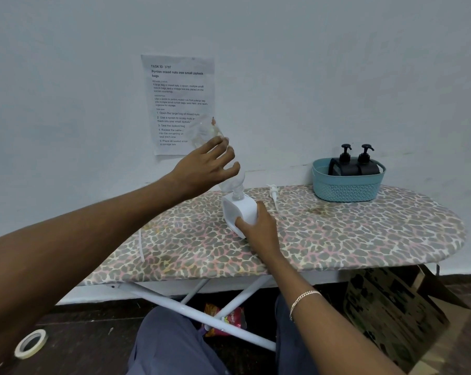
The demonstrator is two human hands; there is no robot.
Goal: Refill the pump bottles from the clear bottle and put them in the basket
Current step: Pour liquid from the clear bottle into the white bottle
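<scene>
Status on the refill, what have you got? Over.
Left hand holds clear bottle upended, neck in white bottle. Right hand grips it on the board. Two black pump bottles in basket. White pump lies loose beside.

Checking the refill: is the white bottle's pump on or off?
Off. The pump lies on the board; the clear bottle's neck meets the white bottle's mouth.

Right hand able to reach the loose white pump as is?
Probably, path-wise: the pump lies uncovered close beside the right hand. But that hand grips the white bottle, so it must let go first.
</scene>
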